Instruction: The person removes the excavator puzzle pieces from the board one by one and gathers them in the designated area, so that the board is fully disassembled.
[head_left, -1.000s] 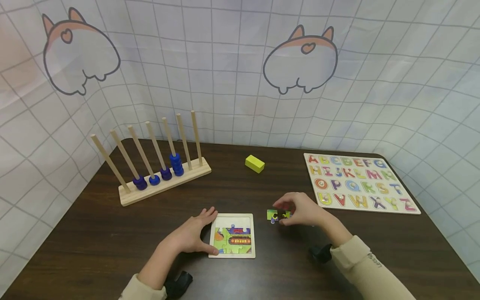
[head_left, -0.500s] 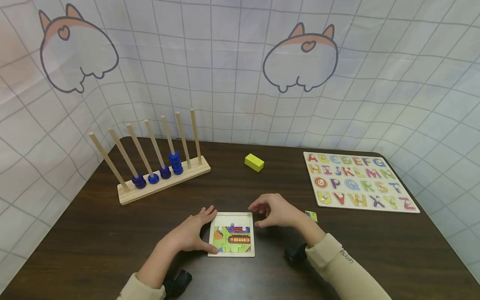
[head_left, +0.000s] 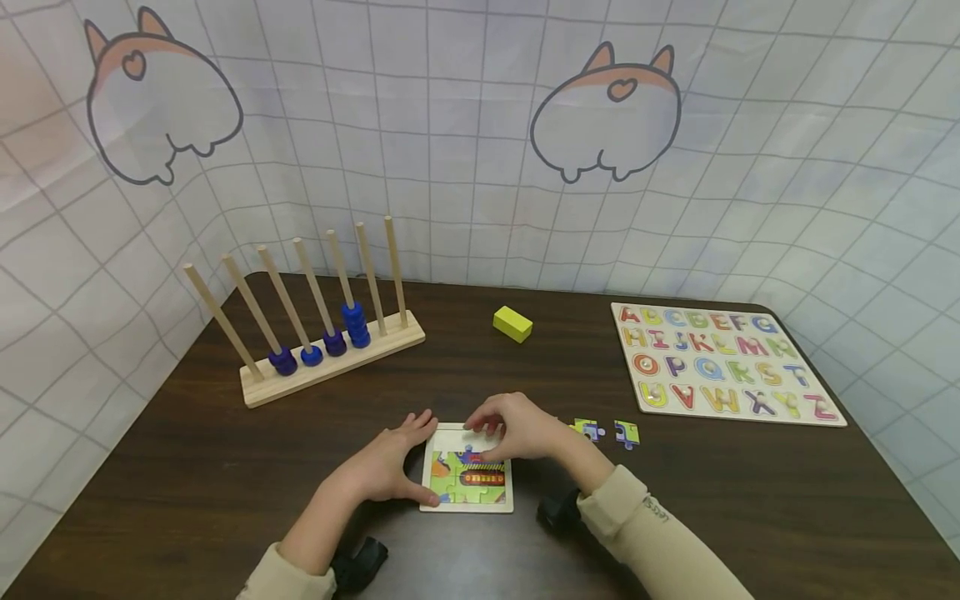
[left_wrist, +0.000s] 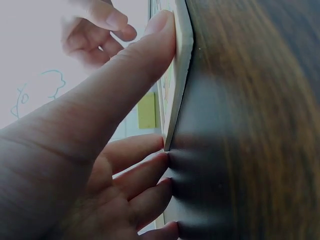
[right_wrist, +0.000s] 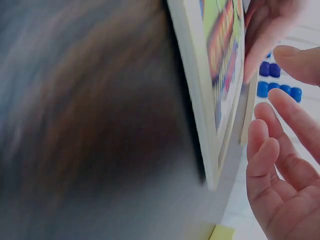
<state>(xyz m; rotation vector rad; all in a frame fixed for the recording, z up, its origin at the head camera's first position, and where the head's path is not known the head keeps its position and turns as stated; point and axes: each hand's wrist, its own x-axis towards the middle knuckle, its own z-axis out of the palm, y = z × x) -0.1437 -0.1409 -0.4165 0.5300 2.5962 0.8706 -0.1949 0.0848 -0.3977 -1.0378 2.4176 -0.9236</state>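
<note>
A small jigsaw puzzle in a pale wooden tray (head_left: 512, 492) lies before me in the head view. Its lower part bears joined picture pieces (head_left: 480, 478); a bare strip runs along the back. My left hand (head_left: 382, 467) rests at the tray's left side, thumb on the front corner and fingers reaching the back corner. Over the back right of the tray hovers my right hand (head_left: 525, 429), thumb and fingers apart. Nothing shows between those fingertips in the right wrist view. Loose jigsaw pieces (head_left: 627, 433) lie right of the tray, partly hidden by the right arm.
At the back left stands a wooden peg rack (head_left: 333, 360) with blue and purple beads. A yellow block (head_left: 513, 324) lies behind the tray. An alphabet board (head_left: 731, 362) lies at the right. A gridded cloth (head_left: 450, 150) hangs behind the table.
My right hand has moved left from the loose jigsaw pieces to above the tray, uncovering pieces on the table. The left hand has stayed at the tray.
</note>
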